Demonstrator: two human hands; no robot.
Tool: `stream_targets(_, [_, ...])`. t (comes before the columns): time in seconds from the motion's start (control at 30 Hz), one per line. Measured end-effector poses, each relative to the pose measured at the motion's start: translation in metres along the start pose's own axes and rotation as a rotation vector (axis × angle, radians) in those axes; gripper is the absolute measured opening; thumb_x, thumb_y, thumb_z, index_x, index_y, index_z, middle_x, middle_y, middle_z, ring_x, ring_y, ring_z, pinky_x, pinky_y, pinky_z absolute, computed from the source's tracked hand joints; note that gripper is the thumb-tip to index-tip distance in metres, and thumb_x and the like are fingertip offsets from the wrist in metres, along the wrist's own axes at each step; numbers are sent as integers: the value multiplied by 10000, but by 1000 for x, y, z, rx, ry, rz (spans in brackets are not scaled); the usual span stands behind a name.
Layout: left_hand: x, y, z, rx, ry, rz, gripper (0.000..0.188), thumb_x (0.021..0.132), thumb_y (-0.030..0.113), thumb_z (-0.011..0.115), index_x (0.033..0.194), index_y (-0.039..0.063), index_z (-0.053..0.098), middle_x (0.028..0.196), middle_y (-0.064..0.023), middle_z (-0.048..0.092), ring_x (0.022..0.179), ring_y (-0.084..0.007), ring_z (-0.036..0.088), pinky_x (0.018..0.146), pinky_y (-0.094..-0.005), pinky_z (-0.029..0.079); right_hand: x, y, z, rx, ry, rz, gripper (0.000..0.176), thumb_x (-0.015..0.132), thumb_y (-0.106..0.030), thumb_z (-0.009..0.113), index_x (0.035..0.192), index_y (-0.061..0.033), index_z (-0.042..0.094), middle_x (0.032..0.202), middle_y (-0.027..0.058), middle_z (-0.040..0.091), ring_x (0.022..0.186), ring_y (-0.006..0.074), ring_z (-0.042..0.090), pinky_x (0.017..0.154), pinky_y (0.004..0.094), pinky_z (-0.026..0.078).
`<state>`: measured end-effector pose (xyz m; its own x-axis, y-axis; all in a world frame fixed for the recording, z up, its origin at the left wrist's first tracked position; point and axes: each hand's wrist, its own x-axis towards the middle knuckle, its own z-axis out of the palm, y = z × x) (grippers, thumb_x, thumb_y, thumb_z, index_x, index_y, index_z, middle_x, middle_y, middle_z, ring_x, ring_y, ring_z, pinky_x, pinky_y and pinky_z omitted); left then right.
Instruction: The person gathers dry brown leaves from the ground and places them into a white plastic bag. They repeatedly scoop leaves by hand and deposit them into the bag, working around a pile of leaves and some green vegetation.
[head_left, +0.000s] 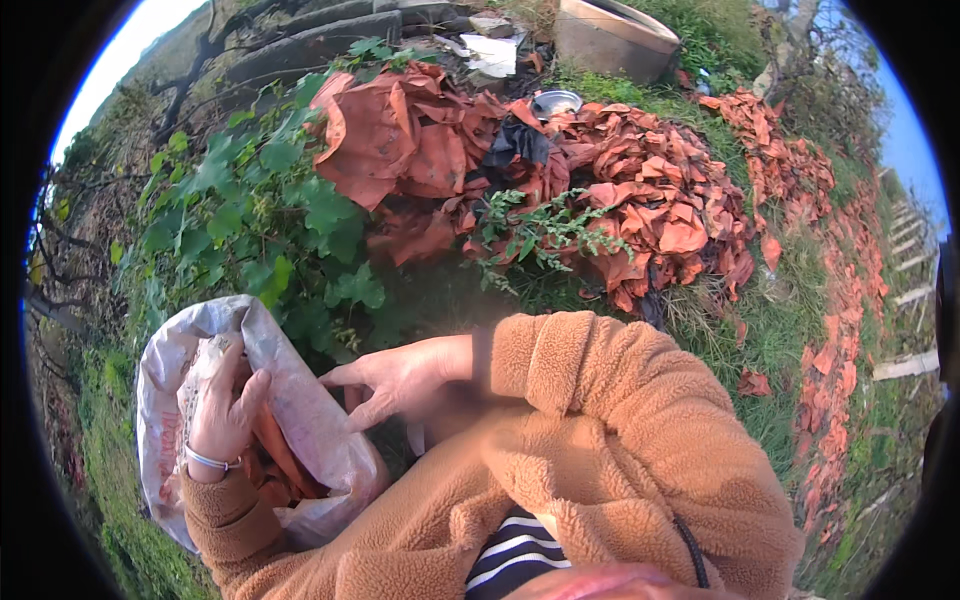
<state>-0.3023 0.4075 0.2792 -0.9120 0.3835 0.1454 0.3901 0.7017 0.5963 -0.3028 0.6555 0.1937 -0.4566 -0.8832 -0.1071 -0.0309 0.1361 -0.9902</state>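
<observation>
A white woven plastic sack (300, 405) with a rolled-out rim and red printing stands before me at the lower left. Inside it are several red-orange sheet pieces (277, 442). My left hand (225, 416), with a pale bracelet at the wrist, reaches into the sack's mouth. Its thumb stands apart from the fingers, some red material shows beside them, and a grip is not clear. My right hand (401, 379) is at the sack's outer right side, fingers and thumb spread, the fingertips at the sack wall. Nothing shows in that hand.
A large heap of crumpled red-orange sheeting (645, 195) lies ahead, with a black scrap (517, 142) and a metal bowl (556, 103) on it. Leafy green plants (247, 202) grow beyond the sack. A large pot (615, 41) stands behind; more red scraps (832, 360) trail along the right.
</observation>
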Motion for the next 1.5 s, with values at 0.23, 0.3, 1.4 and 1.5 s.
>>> stream_targets(0.23, [14, -19, 32, 287, 109, 125, 625, 718, 191, 708, 1248, -53, 484, 974, -156, 626, 849, -267, 610, 738, -367, 480, -209, 114, -65, 188, 669, 444, 574, 893, -327, 624, 1347, -31, 435, 1008, 64, 619, 908, 154, 584, 798, 286, 484])
stream_targets(0.3, [17, -22, 29, 467, -12, 56, 540, 727, 172, 688, 1191, -44, 515, 984, -159, 632, 866, -264, 615, 748, -372, 480, -299, 152, -56, 239, 874, 624, 538, 914, -309, 591, 1345, -27, 435, 1104, 117, 608, 973, 192, 587, 839, 318, 492])
stream_targets(1.4, [87, -52, 8, 27, -87, -90, 385, 854, 44, 584, 1222, -39, 509, 1049, -90, 634, 958, -145, 596, 815, -261, 462, -304, 169, 10, 334, 429, 492, 465, 879, -152, 634, 1286, 22, 487, 1254, 149, 566, 1163, 196, 541, 979, 336, 447])
stream_targets(1.5, [89, -22, 38, 510, -54, -251, 279, 824, 83, 609, 1076, -21, 551, 857, -79, 606, 771, -143, 565, 690, -283, 458, -287, 166, -17, 332, 491, 487, 476, 861, -129, 656, 1285, 13, 492, 1227, 133, 581, 1150, 198, 548, 982, 326, 439])
